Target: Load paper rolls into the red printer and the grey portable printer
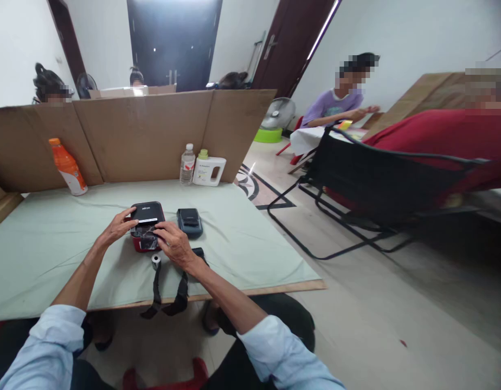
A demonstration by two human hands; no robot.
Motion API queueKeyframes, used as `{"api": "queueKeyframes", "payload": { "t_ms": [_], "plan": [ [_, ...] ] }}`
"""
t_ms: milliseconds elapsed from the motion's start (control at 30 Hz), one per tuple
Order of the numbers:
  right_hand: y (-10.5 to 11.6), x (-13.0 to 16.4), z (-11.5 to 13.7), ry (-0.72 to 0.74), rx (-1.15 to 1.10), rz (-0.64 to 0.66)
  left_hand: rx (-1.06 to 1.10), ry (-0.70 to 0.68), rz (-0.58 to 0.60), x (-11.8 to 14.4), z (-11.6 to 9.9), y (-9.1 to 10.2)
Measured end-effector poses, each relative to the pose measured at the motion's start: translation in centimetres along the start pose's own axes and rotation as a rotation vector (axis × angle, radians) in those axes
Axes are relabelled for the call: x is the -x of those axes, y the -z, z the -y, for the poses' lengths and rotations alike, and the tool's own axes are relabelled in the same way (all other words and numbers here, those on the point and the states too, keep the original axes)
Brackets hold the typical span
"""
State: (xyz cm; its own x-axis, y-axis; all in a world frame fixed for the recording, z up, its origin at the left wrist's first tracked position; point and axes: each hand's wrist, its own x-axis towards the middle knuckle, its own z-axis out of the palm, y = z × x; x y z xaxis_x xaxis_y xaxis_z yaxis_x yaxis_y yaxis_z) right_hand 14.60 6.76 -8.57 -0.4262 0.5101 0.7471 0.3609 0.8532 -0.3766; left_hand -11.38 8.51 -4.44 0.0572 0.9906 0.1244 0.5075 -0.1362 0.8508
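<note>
left hand (117,226) and right hand (173,245) on a red-and-black printer (147,212)

nearer than the printer, a ribbon roll (156,261) trails off the table (250,265). left fingers spread at the printer's left; right fingers bend over its right, pinching or not i cannot tell. beside it lies a dark blue device (190,223); beyond, an orange bottle (68,168).

On the table (242,233), the left device (148,210) lies behind the roll (156,263), beside the right device (190,223).
</note>
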Motion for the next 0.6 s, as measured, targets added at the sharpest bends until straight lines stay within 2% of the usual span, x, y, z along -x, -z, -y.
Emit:
{"api": "queueKeyframes", "payload": {
  "t_ms": [400,600],
  "plan": [
    [0.0,0.0,0.1,-0.003,-0.008,-0.003,0.031,0.061,0.036,0.3,-1.0,0.0],
    [0.1,0.0,0.1,0.016,0.01,-0.017,-0.005,-0.051,0.03,0.5,-0.1,0.3]
  ]
}}
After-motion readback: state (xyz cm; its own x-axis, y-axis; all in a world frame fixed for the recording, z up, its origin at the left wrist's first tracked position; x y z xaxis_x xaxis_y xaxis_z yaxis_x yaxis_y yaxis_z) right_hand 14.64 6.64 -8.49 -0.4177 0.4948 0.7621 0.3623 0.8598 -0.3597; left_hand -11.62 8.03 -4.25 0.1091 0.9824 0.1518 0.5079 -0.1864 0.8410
